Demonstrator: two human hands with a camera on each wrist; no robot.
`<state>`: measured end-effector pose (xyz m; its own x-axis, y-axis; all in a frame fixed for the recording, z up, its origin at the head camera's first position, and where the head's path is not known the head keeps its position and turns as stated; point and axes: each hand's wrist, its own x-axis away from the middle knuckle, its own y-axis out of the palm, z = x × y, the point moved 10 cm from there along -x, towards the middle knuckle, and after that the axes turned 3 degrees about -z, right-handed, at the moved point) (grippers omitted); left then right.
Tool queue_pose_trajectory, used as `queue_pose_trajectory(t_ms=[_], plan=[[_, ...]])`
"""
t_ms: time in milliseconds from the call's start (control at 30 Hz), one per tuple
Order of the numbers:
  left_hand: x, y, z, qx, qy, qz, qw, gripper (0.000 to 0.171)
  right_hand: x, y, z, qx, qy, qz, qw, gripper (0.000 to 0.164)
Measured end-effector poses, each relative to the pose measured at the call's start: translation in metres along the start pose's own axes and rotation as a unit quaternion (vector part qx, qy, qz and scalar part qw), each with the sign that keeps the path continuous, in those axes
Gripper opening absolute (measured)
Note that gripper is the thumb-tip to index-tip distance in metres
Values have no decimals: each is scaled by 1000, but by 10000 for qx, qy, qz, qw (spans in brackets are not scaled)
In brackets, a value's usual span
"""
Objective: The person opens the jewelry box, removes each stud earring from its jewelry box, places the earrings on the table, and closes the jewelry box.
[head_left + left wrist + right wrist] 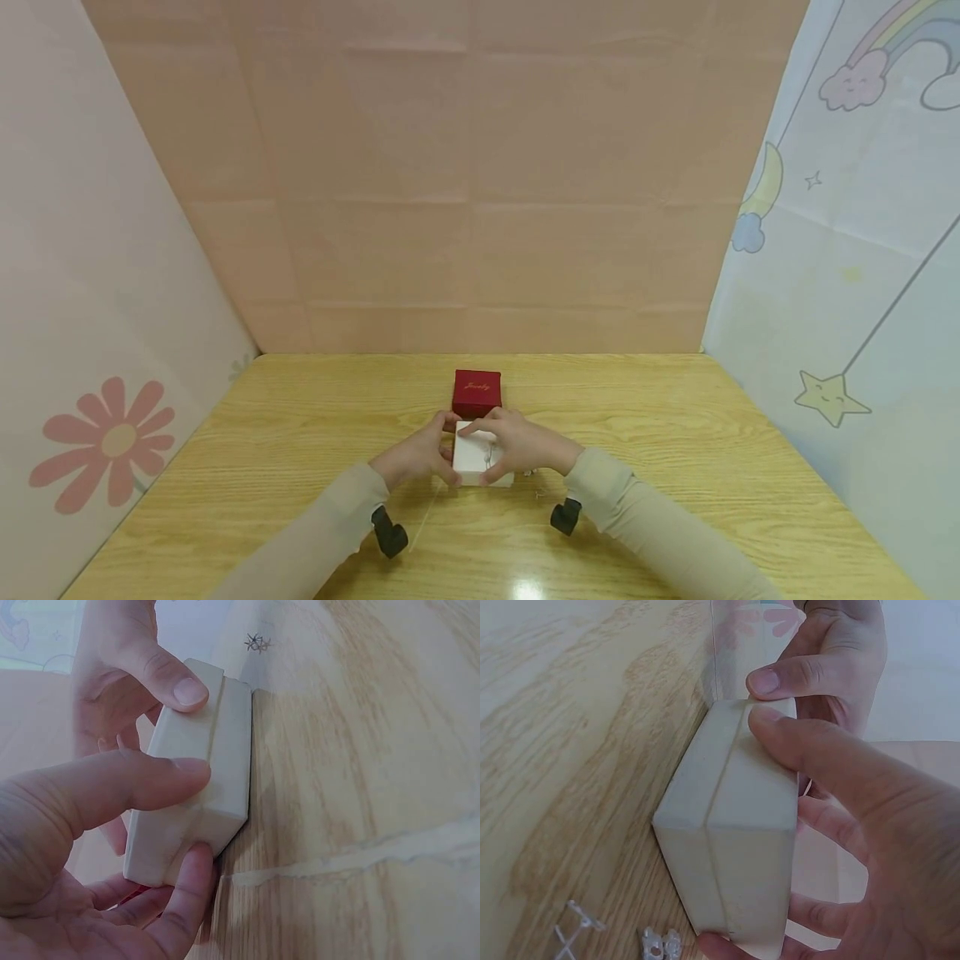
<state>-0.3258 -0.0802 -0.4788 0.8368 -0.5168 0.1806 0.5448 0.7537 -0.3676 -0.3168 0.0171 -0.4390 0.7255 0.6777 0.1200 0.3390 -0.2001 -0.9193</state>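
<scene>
A small white box (472,457) rests on the table between both hands, and a thin seam runs around its sides. My left hand (422,454) holds its left side; in the left wrist view that thumb lies across the near side and fingers wrap the end. My right hand (523,442) grips the box from the right, its thumb on the near side and its fingers around the far side and end. Fine dark lines show on the white top, too small to identify. Just behind stands a red box (477,393) with gold lettering.
Small silvery pieces (660,943) lie on the table by the right hand, including a thin branched one (577,928). A pale narrow strip (425,517) lies near the left wrist. Walls enclose the wooden table (660,433) at the back and sides.
</scene>
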Motion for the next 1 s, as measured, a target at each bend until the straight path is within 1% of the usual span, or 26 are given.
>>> queue_pose_trajectory(t_ms=[133,300,533,667,733,867,1000], plan=[[0,0,1,-14,-19,8,10000,91,0,0,1,-7,0,0,10000,68],[2,0,5,56,-39,-66,10000,91,1,-3,2,-52,-18,25,10000,67],[2,0,10,100,30,-88,9999,91,2,-6,2,-68,-100,96,9999,66],[0,0,13,121,68,-85,9999,90,3,-10,2,-57,-65,36,10000,67],[-3,0,18,198,163,-93,9996,90,5,-16,2,-64,-87,53,9999,68],[-11,1,37,467,455,-143,9978,92,10,-37,2,42,-192,110,9997,68],[-24,0,58,553,521,-43,9971,96,17,-60,11,152,-255,72,9995,69]])
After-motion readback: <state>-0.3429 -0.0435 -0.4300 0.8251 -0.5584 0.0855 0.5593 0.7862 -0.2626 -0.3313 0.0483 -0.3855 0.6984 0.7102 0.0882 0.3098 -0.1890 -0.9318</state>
